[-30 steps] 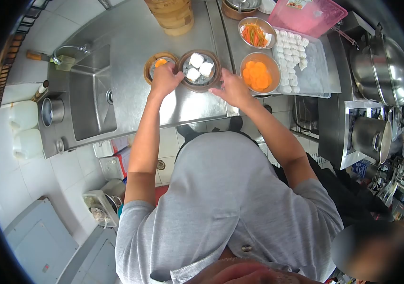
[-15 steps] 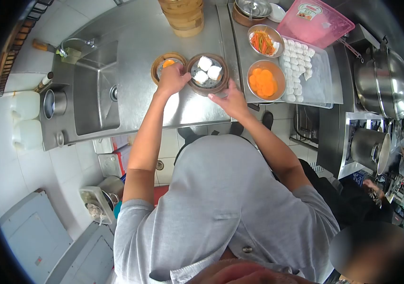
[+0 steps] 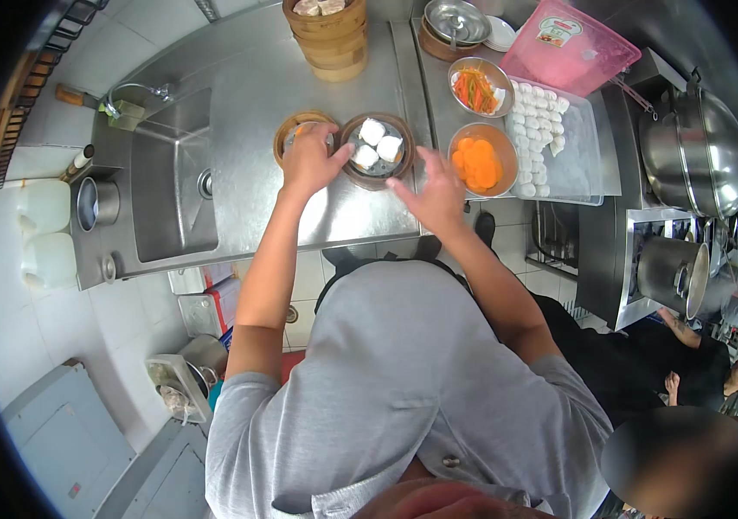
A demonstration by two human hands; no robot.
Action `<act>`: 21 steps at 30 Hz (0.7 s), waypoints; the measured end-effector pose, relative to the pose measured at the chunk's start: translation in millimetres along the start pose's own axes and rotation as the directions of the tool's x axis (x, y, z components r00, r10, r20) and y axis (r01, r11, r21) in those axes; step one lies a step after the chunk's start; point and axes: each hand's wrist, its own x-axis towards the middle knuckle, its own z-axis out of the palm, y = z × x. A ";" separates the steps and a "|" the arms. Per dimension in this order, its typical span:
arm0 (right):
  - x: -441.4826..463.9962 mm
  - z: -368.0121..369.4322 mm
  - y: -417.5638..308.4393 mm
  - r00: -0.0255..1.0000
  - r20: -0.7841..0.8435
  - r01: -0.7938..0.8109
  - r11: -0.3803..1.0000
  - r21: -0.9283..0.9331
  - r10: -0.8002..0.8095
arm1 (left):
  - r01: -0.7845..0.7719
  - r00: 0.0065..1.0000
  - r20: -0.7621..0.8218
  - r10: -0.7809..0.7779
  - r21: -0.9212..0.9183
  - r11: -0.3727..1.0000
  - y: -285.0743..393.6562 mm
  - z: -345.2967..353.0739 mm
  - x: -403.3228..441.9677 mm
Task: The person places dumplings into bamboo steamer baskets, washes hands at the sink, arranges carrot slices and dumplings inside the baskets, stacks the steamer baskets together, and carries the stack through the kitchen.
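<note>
At the far left of the frame stand two white jugs [image 3: 44, 210], then one steel sink [image 3: 166, 221]. At upper centre, the left hand [image 3: 308, 163] curves loosely over one small round basket [image 3: 281, 138], where a bit of orange food [image 3: 302, 130] shows; its fingertips are partly hidden, so whether they grip anything is unclear. Just beside it sits one larger round steamer [image 3: 366, 182] holding three white pieces [image 3: 389, 148]. One stack of bamboo baskets [image 3: 330, 60] stands above. The right hand [image 3: 436, 192] is spread near the steamer's right rim, grasping nothing. Further right are two bowls, one of orange slices [image 3: 477, 163], one of coloured strips [image 3: 474, 92]; one clear tray [image 3: 578, 169] with rows of white lumps; and one pink tub [image 3: 572, 65]. At far right is one open pot [image 3: 667, 264].
</note>
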 end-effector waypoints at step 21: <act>67.6 -13.8 -28.7 0.962 0.264 0.149 0.943 -0.297 -0.069 | -0.057 0.929 0.352 -0.112 0.436 0.898 40.0 2.6 9.5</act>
